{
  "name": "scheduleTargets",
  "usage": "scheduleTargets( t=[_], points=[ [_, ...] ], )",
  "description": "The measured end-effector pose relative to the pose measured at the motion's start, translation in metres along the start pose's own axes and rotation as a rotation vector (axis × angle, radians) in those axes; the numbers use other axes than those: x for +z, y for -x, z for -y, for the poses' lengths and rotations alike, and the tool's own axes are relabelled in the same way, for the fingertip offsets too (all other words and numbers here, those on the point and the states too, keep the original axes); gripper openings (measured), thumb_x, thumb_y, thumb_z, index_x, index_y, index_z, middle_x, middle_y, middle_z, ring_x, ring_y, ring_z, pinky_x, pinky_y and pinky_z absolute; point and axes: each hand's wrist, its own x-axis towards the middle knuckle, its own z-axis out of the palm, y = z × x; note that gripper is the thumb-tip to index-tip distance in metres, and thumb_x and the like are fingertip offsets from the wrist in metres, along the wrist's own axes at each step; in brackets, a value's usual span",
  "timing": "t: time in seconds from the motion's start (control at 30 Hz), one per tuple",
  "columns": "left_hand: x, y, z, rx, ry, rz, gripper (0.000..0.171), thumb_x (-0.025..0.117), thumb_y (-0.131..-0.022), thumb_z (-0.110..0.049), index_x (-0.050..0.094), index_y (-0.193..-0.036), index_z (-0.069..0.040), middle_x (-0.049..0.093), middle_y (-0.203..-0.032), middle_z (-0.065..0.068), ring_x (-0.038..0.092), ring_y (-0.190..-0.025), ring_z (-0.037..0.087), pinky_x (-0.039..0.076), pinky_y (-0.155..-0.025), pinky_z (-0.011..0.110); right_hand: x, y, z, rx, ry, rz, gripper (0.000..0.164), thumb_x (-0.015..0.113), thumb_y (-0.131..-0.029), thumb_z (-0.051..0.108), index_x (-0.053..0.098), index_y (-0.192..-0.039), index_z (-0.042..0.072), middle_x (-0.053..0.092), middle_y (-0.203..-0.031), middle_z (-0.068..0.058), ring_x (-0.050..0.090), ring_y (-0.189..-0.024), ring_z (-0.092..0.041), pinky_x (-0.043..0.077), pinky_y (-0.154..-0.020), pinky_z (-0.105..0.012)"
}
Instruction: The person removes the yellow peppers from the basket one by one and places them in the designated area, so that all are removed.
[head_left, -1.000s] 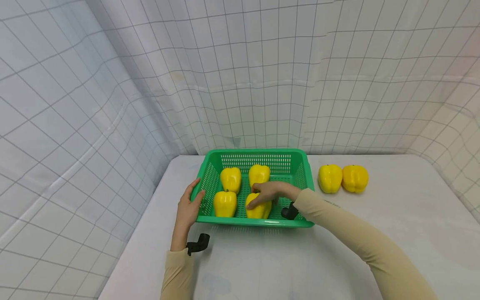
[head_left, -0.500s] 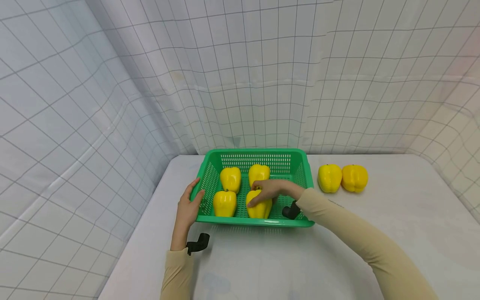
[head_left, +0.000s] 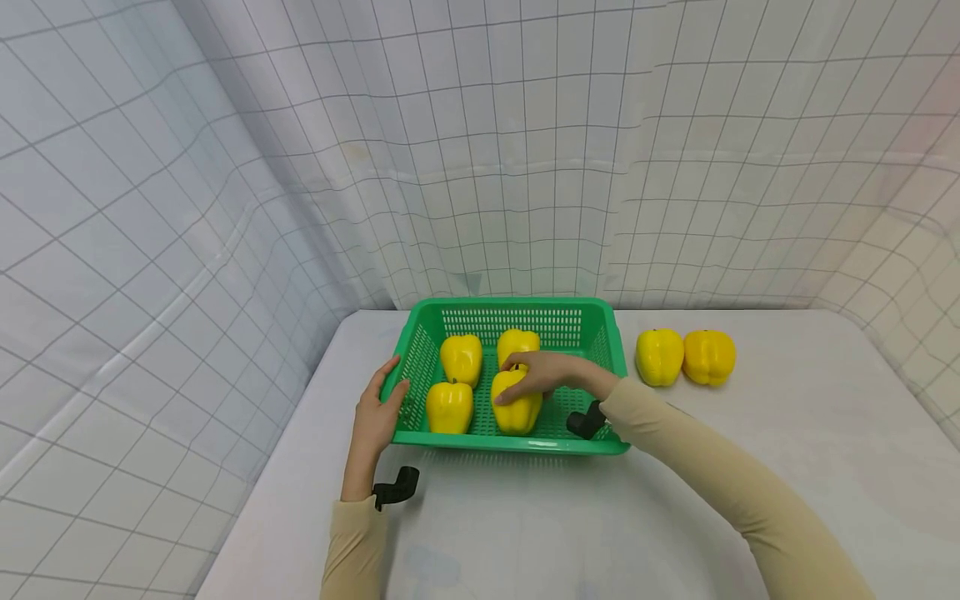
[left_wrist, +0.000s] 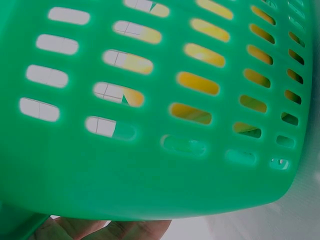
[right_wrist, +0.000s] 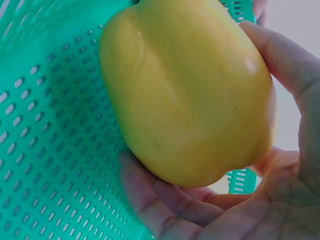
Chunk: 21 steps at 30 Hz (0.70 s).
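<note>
My right hand (head_left: 546,372) grips a yellow bell pepper (head_left: 517,410) inside the green plastic basket (head_left: 517,445), near its front wall. In the right wrist view the thumb lies along one side of this bell pepper (right_wrist: 185,95), with curled fingers (right_wrist: 150,200) around the other; the slotted basket floor shows behind. My left hand (head_left: 377,417) holds the basket's left rim, thumb toward the inside. From the left wrist, the slotted basket wall (left_wrist: 140,185) fills most of the view, with fingertips (left_wrist: 120,230) at its lower edge and yellow showing through the slots.
Three more yellow bell peppers stand in the basket: one back left (head_left: 461,360), one front left (head_left: 449,408), and one behind the right hand (head_left: 518,340). Two others, a nearer-left pepper (head_left: 660,357) and its neighbour (head_left: 709,357), sit on the white table right of the basket.
The gripped bell pepper has risen slightly in the head view, and its stem end now shows more. My right hand has shifted a little up and right with it. My left hand stays put.
</note>
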Motion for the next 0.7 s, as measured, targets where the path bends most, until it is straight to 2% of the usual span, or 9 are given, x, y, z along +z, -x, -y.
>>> scheduleTargets(
  t=[0.27,0.43,0.7],
  points=[
    [-0.0005,-0.0004,0.0004,-0.002,0.004,0.003,0.049,0.05,-0.099,-0.029,0.039,-0.146,-0.022,0.037,-0.145,0.016,0.044,-0.119,0.036,0.038,-0.09,0.056,-0.0021,0.0041,-0.0003,-0.062,-0.001,-0.07,0.069,0.075,-0.077,0.048,0.052,-0.134,0.017,0.049,-0.132,-0.007,0.053,-0.098,-0.021,0.049,-0.076,-0.034],
    [-0.0009,-0.0001,0.0014,-0.004,0.012,0.009,0.049,0.051,-0.099,-0.03,0.039,-0.146,-0.023,0.037,-0.146,0.014,0.045,-0.118,0.035,0.039,-0.089,0.055,-0.0034,0.0056,-0.0024,-0.101,0.013,-0.118,0.066,0.075,-0.077,0.048,0.053,-0.132,0.019,0.047,-0.136,-0.009,0.048,-0.108,-0.024,0.043,-0.087,-0.04],
    [-0.001,0.0003,0.0014,-0.001,0.021,0.016,0.05,0.051,-0.099,-0.031,0.038,-0.146,-0.023,0.036,-0.146,0.014,0.044,-0.12,0.035,0.038,-0.091,0.055,-0.0053,0.0078,-0.0047,-0.092,-0.028,-0.172,0.072,0.075,-0.076,0.05,0.048,-0.134,0.019,0.047,-0.135,-0.009,0.046,-0.112,-0.025,0.039,-0.094,-0.043]
  ],
)
